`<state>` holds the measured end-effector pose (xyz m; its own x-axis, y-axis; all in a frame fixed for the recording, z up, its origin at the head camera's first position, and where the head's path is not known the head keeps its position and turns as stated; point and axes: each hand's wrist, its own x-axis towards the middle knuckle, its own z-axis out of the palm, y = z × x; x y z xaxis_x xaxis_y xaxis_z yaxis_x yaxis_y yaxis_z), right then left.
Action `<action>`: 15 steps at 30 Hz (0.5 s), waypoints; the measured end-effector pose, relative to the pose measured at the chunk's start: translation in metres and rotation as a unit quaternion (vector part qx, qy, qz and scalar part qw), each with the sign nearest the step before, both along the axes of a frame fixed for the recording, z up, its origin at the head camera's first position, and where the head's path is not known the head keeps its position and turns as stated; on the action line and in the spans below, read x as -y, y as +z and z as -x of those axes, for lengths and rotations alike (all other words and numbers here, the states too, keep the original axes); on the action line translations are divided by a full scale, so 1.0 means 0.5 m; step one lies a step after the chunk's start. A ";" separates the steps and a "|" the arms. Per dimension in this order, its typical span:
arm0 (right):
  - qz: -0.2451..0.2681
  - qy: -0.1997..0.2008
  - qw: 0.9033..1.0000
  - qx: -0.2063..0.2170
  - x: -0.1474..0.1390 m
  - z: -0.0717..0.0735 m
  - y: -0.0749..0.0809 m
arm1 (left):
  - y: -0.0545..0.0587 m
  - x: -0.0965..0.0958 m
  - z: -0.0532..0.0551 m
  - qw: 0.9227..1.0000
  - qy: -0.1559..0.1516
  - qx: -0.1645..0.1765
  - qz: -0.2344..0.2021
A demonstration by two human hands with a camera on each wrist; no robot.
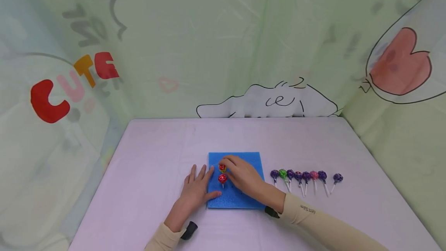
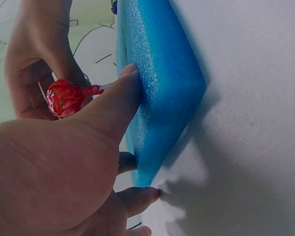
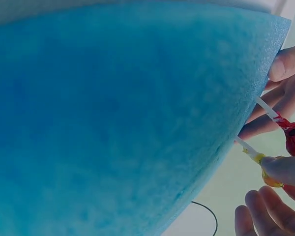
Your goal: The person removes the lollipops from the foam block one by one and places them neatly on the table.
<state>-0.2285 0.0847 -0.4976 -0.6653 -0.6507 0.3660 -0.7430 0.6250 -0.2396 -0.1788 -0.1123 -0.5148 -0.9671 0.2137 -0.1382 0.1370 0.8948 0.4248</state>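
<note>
A blue foam block [image 1: 240, 200] lies on the table. Two wrapped lollipops stand upright in its left part, sticks down: a red lollipop [image 1: 222, 179] nearer me and a red-and-yellow lollipop [image 1: 222, 168] just beyond. My right hand [image 1: 245, 177] pinches the head of the farther one between thumb and fingers; its white stick [image 3: 246, 145] meets the foam in the right wrist view. My left hand [image 1: 196, 189] lies spread at the block's left edge, thumb [image 2: 120, 96] on the foam's top and other fingers along its side. The red lollipop stands untouched between the hands.
To the right of the block, several lollipops lie in a row, among them a green lollipop [image 1: 282, 174], a pink lollipop [image 1: 314, 175] and a purple lollipop [image 1: 338, 178] set a little apart. A printed curtain [image 1: 223, 49] hangs behind the pale table [image 1: 156, 146].
</note>
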 end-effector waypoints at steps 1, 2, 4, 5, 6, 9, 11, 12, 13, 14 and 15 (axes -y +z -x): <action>0.000 -0.001 1.000 -0.002 -0.001 0.000 0.001 | 0.000 0.000 0.000 1.000 0.000 0.000 0.000; 0.000 -0.001 1.000 -0.003 -0.001 0.001 0.001 | 0.000 -0.001 0.001 1.000 0.000 0.001 0.000; 0.000 -0.001 1.000 -0.005 -0.002 0.002 0.002 | -0.001 -0.001 0.001 1.000 0.001 0.001 0.001; 0.000 -0.001 1.000 -0.006 -0.002 0.002 0.001 | -0.001 -0.001 0.001 1.000 0.001 0.001 0.001; -0.001 -0.001 1.000 -0.007 -0.002 0.003 0.001 | -0.002 -0.001 0.001 1.000 0.001 0.001 0.002; -0.002 -0.002 1.000 -0.010 -0.002 0.004 0.001 | -0.003 -0.001 0.001 1.000 0.001 0.000 0.002; -0.001 -0.003 1.000 -0.013 -0.002 0.005 0.002 | -0.005 -0.001 0.002 1.000 0.000 -0.001 0.004; 0.000 -0.005 1.000 -0.013 -0.002 0.005 0.003 | -0.005 0.000 0.002 1.000 0.000 -0.001 0.003; 0.002 -0.006 1.000 -0.014 -0.002 0.006 0.004 | -0.005 0.000 0.002 1.000 0.000 -0.002 0.002; 0.004 -0.007 1.000 -0.015 -0.002 0.008 0.006 | -0.005 0.000 0.002 1.000 -0.001 -0.002 0.002; 0.007 -0.008 1.000 -0.015 -0.002 0.009 0.008 | -0.005 0.000 0.002 1.000 -0.001 -0.002 0.002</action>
